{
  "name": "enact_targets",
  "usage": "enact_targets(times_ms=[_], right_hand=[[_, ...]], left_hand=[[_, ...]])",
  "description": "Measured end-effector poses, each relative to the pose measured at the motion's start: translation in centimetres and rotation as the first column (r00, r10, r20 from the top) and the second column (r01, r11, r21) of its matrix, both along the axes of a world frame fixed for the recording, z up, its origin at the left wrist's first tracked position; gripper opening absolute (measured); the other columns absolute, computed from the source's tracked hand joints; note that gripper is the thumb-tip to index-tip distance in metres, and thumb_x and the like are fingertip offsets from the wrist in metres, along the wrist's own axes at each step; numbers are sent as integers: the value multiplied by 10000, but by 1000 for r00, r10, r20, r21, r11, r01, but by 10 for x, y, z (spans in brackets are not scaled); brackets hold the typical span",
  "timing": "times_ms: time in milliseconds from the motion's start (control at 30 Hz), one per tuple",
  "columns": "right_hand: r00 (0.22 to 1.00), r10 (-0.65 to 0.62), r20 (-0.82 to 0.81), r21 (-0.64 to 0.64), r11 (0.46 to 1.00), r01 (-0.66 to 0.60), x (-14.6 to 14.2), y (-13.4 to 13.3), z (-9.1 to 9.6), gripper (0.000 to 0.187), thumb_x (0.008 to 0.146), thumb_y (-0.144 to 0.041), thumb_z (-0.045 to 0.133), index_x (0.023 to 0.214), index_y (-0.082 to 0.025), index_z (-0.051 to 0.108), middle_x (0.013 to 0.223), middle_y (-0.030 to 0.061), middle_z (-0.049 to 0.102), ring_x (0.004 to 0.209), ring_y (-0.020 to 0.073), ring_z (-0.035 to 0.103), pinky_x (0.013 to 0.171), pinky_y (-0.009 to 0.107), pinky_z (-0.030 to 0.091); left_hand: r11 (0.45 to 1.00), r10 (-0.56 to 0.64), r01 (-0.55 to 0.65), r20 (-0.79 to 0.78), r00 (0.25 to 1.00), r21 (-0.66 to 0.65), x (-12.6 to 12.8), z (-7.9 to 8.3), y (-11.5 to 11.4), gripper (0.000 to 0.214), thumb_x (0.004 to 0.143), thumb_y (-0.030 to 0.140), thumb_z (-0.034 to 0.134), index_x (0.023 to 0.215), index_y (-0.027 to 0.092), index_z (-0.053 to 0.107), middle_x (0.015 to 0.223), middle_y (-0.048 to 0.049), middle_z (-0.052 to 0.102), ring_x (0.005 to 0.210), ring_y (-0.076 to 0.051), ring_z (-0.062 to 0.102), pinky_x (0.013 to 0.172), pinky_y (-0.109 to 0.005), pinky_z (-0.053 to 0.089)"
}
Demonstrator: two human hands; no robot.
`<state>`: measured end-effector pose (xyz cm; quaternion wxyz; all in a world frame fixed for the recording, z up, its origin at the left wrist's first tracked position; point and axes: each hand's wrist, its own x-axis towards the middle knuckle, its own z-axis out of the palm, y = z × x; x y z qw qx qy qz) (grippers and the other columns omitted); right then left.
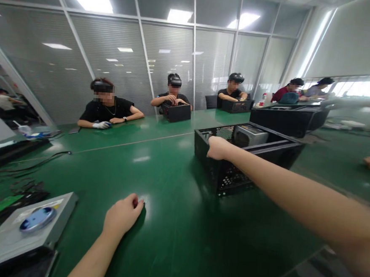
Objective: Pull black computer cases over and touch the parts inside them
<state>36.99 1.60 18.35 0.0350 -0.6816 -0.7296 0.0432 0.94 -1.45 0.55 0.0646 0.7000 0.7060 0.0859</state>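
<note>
My right hand (219, 148) reaches across the table, its fingers closed over the near left corner of a black computer case (233, 175). The case lies open at the top, with perforated metal at its end and a grey power supply (251, 136) inside. My fingertips are hidden behind the case's rim. Lower down, my left hand (122, 213) rests on the green table (165, 238) with curled fingers and the thumb pointing forward. Whatever may be inside those fingers is hidden. A faint bright spot shows on the table by the thumb tip.
A silver disc drive (56, 214) with a round blue-and-silver dish (38, 220) on it lies at left. Beyond it are a green circuit board (1, 206) and black cables (41, 158). Another black case (279, 120) stands behind mine. Several people sit across the table.
</note>
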Motion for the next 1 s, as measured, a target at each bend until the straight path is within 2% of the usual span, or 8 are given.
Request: enact_targets(times_ms=[100,233,333,400,467,667,833,1000], right_hand=[[961,273,-53,-36,961,-275,9,-50,-2,380,795,-252,750,1138,-91,716,1162,178,707,1060,298,673,897,338,520],[772,613,-167,-102,768,-632,89,-93,2,461,857,-266,668,1316,-226,655,1290,87,678,1179,272,628,1040,387,444],[951,248,-183,169,961,-218,164,-91,-12,354,795,-177,688,1139,-223,749,1399,116,603,1394,350,431,1199,541,169],[902,-137,-410,354,887,296,194,-82,-29,397,798,-200,671,1192,-167,708,1425,193,558,1393,379,419,1175,578,193],[756,-282,-590,348,756,554,198,-72,-48,487,867,-342,606,1306,-131,607,1367,252,572,1252,365,557,1044,554,403],[254,-133,-958,26,843,537,136,-30,-84,399,645,-401,690,977,-204,586,815,50,654,657,192,609,568,305,510],[294,-181,-938,24,815,579,134,-15,-83,346,499,-192,583,831,-213,490,631,-38,491,536,134,482,473,258,405],[372,-214,-903,-31,897,440,141,-27,-70,340,503,-176,560,837,-205,501,639,-28,514,556,138,505,471,243,389]], left_hand=[[990,61,-91,252,966,110,-15,-4,0,401,880,583,472,745,226,595,674,-21,639,677,-219,610,623,-300,374],[974,85,-188,569,818,125,-35,-9,0,425,881,600,484,747,209,586,560,22,582,493,-166,531,557,-278,390],[989,52,-119,543,838,88,-34,-12,5,428,879,619,496,801,214,612,572,31,595,500,-163,537,550,-272,385],[995,23,-65,446,895,79,-29,-12,8,437,888,628,485,807,221,623,589,27,611,552,-171,568,575,-274,382],[998,-7,-17,351,936,63,-25,-11,10,446,892,636,475,803,227,629,620,22,631,614,-180,597,598,-278,376],[1000,-30,28,307,951,11,-27,-9,10,439,889,638,471,821,235,633,652,25,649,640,-183,603,617,-285,380],[1000,-6,0,305,952,17,-26,-8,15,402,884,596,491,808,229,637,651,22,651,634,-181,599,601,-280,378],[999,26,-32,413,910,8,-27,-8,15,392,857,588,540,800,212,634,609,22,621,565,-169,561,561,-273,379]])
